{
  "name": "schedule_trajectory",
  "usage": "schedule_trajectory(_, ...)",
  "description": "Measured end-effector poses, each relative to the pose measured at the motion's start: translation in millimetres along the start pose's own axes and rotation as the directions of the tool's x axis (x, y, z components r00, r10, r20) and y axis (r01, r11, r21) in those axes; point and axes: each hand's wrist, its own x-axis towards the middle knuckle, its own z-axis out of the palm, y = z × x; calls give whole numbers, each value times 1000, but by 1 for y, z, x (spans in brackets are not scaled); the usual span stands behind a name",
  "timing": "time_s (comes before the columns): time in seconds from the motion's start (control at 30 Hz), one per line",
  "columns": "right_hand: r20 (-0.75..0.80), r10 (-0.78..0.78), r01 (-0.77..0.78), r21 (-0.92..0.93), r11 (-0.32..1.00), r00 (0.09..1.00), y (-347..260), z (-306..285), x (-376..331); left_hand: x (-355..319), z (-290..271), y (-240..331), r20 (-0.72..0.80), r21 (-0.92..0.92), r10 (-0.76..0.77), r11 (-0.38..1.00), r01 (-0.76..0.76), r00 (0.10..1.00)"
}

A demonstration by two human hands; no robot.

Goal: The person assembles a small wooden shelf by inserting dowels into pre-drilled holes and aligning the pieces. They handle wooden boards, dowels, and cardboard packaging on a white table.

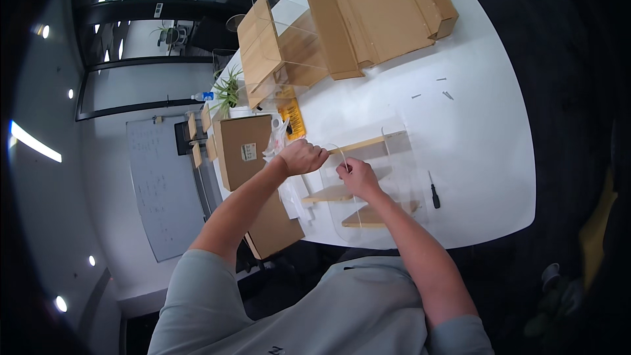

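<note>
On the white table in front of me stands a small unit of clear panels [411, 171] with light wooden shelf boards [365, 215] between them. My left hand [303, 156] is closed in a fist at the unit's left upper corner. Close to its right, my right hand [358, 176] has its fingertips pinched together over the unit. A thin pale curved line [342, 152] runs between the two hands; I cannot tell if it is a strip or a panel's rounded edge. What sits inside the fingers is hidden.
A black-handled screwdriver [435, 197] and several screws [447, 96] lie to the right. Farther off are an opened cardboard box [388, 13] and a larger wood-and-clear-panel unit [259, 39]. Closed cardboard boxes [244, 151], a yellow packet [294, 117] and a potted plant [228, 89] stand left.
</note>
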Motion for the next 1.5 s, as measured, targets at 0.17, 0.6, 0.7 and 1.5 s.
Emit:
schedule_trajectory(0.17,-10,-19,19,-7,1000,1000,-1,-3,0,2,-5,23,99,-200,-424,878,436,900)
schedule_trajectory(0.6,35,-2,1,19,1000,999,2,-3,0,24,-7,33,800,-555,-516,-446,702,305)
schedule_trajectory(0.7,40,2,-3,21,1000,999,3,-3,1,26,-8,32,812,-541,-503,-455,708,297)
schedule_trajectory(1.5,47,-4,4,-11,1000,999,0,-7,1,36,-18,33,764,-519,-592,-328,789,257)
